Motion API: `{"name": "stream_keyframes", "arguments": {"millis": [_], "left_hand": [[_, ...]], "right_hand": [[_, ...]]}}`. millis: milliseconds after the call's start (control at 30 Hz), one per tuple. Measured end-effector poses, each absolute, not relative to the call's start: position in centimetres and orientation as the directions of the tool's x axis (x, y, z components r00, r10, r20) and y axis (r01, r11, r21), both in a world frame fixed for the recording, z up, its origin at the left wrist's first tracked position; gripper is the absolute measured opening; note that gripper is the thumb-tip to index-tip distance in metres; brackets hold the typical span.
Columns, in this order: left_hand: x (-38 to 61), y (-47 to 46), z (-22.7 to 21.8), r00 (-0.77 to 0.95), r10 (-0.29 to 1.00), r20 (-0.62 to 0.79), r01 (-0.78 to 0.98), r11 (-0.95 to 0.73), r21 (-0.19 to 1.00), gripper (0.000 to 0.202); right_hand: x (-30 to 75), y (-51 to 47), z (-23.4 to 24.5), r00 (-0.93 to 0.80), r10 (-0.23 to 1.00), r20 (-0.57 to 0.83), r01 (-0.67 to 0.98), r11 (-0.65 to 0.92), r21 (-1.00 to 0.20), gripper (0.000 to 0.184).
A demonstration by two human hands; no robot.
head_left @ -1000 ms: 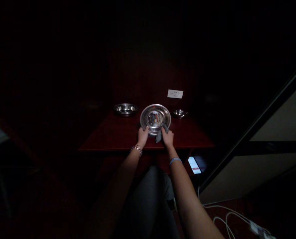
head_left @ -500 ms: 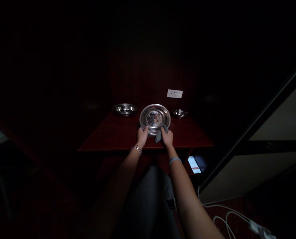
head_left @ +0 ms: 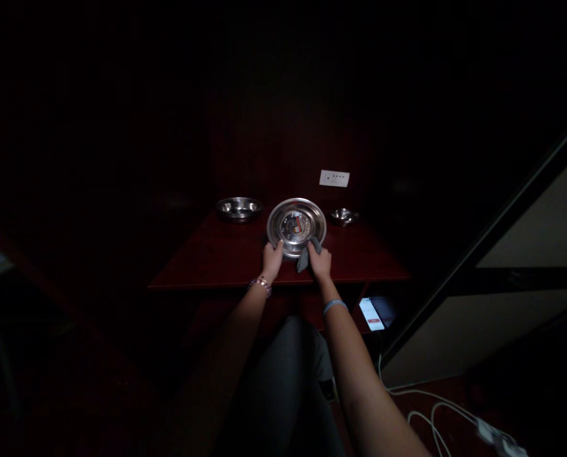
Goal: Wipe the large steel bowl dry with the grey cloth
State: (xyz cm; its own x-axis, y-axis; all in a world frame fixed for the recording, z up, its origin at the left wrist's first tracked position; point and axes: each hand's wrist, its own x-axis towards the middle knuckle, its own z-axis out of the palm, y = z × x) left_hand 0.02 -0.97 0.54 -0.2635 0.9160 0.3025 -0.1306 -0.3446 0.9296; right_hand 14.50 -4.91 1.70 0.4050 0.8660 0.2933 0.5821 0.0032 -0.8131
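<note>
A round, shiny steel plate (head_left: pixel 287 236) with a coloured label at its centre is tilted up toward me above the table. My left hand (head_left: pixel 272 259) grips its lower left rim, thumb on the inner face. At the lower right rim, my right hand (head_left: pixel 320 261) is closed on a dark grey cloth (head_left: pixel 303 259) and on the plate's edge, with the cloth between hand and rim. The fingers behind the plate are hidden on both sides.
A steel basin (head_left: pixel 239 217) stands on the dark red table (head_left: pixel 202 260) at back left. A smaller steel bowl (head_left: pixel 345 218) is at back right, below a white wall socket (head_left: pixel 334 178). A lit phone (head_left: pixel 371 314) lies lower right, with white cables (head_left: pixel 421 393) beneath.
Almost nothing differs. The whole view has shifted very slightly, while both hands keep their grip on the plate and the cloth stays at its lower right rim.
</note>
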Motion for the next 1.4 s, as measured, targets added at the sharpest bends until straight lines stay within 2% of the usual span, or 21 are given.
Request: {"name": "stream_keyframes", "arguments": {"millis": [167, 1400], "left_hand": [[0.00, -1.00, 0.52, -0.258, 0.912, 0.319, -0.091, -0.352, 0.932, 0.023], [-0.03, -0.74, 0.31, -0.270, 0.915, 0.301, -0.100, -0.337, 0.936, 0.023]], "right_hand": [[14.58, -4.70, 1.52, 0.398, 0.868, 0.296, 0.579, 0.012, -0.815, 0.048], [14.48, -4.89, 1.71, 0.408, 0.864, 0.296, 0.560, 0.019, -0.828, 0.046]]}}
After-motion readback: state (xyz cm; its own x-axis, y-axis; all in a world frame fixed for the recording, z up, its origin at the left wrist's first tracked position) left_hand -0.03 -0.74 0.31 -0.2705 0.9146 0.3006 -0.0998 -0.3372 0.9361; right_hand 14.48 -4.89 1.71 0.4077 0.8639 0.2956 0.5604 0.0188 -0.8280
